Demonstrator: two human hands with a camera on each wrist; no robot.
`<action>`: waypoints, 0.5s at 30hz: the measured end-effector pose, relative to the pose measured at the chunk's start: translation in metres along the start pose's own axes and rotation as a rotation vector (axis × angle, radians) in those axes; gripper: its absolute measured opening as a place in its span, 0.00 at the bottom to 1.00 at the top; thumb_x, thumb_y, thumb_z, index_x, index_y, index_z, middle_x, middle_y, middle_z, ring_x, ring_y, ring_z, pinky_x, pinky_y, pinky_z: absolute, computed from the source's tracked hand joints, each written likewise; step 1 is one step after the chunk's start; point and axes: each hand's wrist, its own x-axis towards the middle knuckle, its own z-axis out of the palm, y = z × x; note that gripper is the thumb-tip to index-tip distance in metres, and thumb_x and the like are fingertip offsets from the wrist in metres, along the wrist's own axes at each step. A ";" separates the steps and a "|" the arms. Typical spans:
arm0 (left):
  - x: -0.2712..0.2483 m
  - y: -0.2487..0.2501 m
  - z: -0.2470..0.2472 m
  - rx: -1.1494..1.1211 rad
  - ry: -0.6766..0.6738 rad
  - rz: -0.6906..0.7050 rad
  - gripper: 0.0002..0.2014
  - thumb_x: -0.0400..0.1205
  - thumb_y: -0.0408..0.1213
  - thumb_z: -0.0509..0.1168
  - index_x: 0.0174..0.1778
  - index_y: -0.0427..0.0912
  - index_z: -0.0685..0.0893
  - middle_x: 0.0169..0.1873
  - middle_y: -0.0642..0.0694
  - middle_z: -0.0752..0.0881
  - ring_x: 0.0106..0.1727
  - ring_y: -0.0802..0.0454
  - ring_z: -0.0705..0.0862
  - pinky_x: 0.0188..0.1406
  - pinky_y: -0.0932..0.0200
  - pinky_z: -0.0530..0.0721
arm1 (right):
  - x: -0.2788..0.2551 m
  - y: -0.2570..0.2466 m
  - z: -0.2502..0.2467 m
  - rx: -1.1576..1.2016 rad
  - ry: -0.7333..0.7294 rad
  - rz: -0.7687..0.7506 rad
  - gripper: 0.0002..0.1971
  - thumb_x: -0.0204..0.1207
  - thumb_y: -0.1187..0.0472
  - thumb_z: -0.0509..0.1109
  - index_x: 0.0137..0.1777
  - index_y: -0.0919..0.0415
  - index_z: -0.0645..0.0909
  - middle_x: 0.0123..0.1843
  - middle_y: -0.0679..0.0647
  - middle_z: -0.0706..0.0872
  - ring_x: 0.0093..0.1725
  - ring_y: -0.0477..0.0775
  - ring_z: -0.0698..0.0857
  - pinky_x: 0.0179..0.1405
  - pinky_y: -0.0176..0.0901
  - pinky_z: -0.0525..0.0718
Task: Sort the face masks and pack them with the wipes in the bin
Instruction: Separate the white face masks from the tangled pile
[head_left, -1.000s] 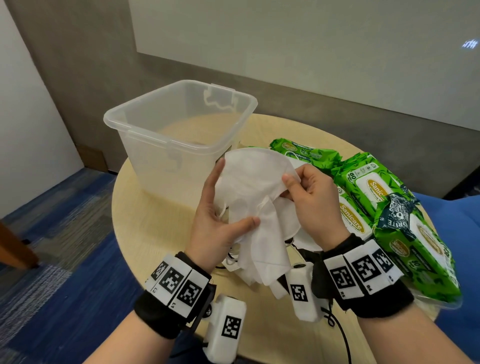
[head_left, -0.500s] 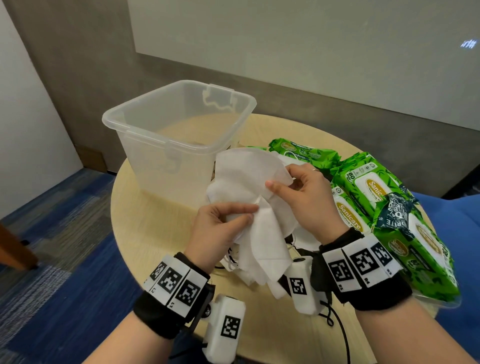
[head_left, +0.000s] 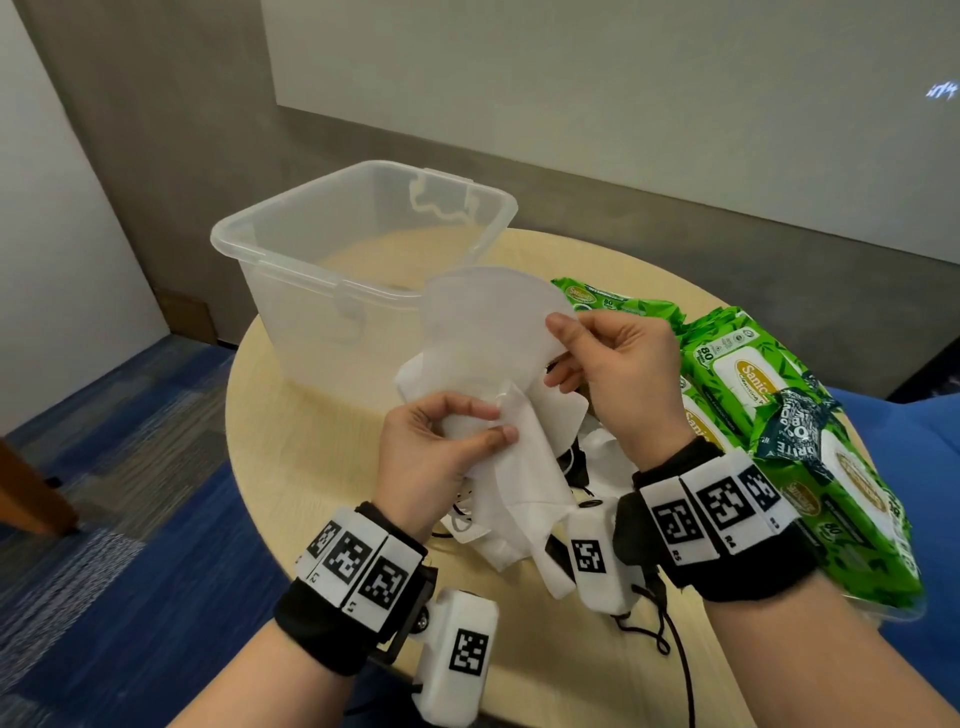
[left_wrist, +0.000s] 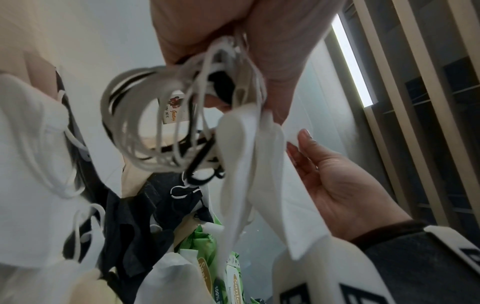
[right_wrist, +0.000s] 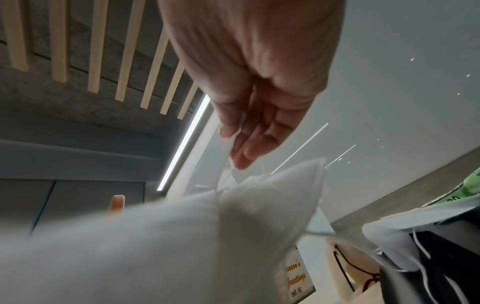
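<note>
Above the table, my left hand (head_left: 496, 423) grips a bunch of white face masks (head_left: 519, 467) with its fingers curled round them. The left wrist view shows their ear loops (left_wrist: 161, 123) dangling from that hand (left_wrist: 207, 41). My right hand (head_left: 561, 348) pinches the edge of the top white mask (head_left: 483, 322), which is raised and spread beside the bin; in the right wrist view, these fingers (right_wrist: 241, 148) hold its edge. The clear plastic bin (head_left: 291, 270) stands empty at the back left. Green wipes packs (head_left: 753, 374) lie at the right.
Black masks (left_wrist: 135, 216) and more white ones lie on the round wooden table (head_left: 291, 457) under my hands. A black cord (head_left: 680, 670) trails toward the front edge. Blue carpet lies to the left, and a grey wall is behind.
My left hand's fingers have curled down onto the bunch. My right hand has drawn the top mask's edge up and to the right, spreading it.
</note>
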 end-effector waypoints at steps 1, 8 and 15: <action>0.000 0.000 -0.001 0.006 -0.002 0.005 0.13 0.63 0.20 0.78 0.27 0.42 0.86 0.28 0.53 0.88 0.32 0.60 0.85 0.32 0.67 0.83 | 0.001 -0.001 0.000 0.029 0.033 0.001 0.12 0.76 0.64 0.71 0.30 0.55 0.84 0.20 0.54 0.82 0.20 0.55 0.81 0.20 0.37 0.78; 0.001 0.000 -0.006 0.017 -0.007 -0.003 0.14 0.64 0.20 0.77 0.24 0.45 0.86 0.30 0.47 0.88 0.37 0.51 0.85 0.41 0.54 0.87 | 0.013 -0.008 -0.017 0.034 0.340 -0.135 0.11 0.77 0.58 0.70 0.33 0.49 0.82 0.21 0.46 0.84 0.23 0.53 0.82 0.26 0.45 0.82; 0.005 0.000 -0.013 0.021 0.048 0.003 0.10 0.66 0.22 0.76 0.30 0.42 0.86 0.32 0.47 0.89 0.36 0.54 0.86 0.34 0.64 0.85 | 0.019 0.001 -0.053 -0.096 0.530 -0.233 0.13 0.78 0.58 0.67 0.34 0.47 0.70 0.29 0.45 0.76 0.26 0.37 0.75 0.29 0.32 0.76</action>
